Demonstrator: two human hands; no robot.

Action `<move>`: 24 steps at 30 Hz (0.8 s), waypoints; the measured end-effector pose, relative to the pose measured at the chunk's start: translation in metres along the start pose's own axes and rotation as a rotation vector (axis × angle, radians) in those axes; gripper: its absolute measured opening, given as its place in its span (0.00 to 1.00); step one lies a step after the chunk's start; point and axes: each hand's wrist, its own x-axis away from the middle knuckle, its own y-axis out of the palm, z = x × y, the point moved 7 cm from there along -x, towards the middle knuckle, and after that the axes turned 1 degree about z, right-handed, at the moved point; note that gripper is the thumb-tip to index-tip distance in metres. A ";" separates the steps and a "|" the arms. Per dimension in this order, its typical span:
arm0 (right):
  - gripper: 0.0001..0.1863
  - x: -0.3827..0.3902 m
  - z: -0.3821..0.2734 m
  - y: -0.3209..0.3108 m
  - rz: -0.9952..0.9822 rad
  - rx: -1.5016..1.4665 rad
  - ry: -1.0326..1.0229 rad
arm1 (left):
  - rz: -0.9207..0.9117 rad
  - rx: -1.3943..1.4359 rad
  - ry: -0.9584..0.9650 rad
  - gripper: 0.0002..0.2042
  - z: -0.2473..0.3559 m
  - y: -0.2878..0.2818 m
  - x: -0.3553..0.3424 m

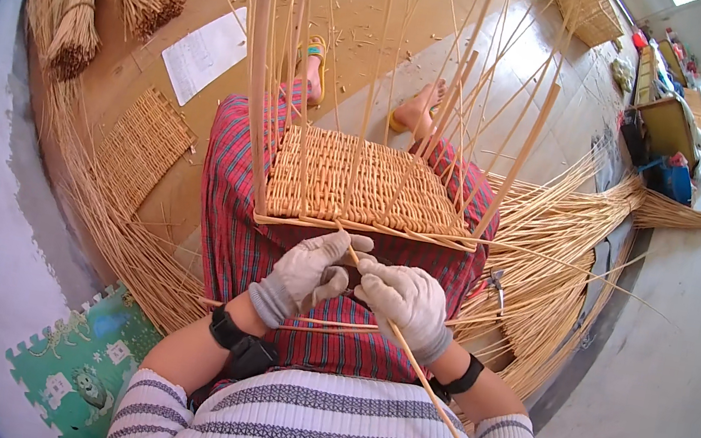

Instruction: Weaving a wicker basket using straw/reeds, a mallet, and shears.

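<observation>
The woven panel (329,181) sits across the person's lap, front edge toward the body. Its weave looks complete; the four thick posts (263,88) and thin stakes, too many to count, stand unwoven, so the sides seem left to do. The right hand (402,301) pinches one cane (442,408); the left hand (305,272) curls beside its tip, grip unclear. On the floor: one second panel (144,148), one paper (202,53).
</observation>
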 end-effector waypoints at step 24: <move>0.13 -0.020 0.008 0.061 0.133 -0.447 -0.356 | 0.331 0.511 -0.235 0.16 -0.008 -0.011 0.002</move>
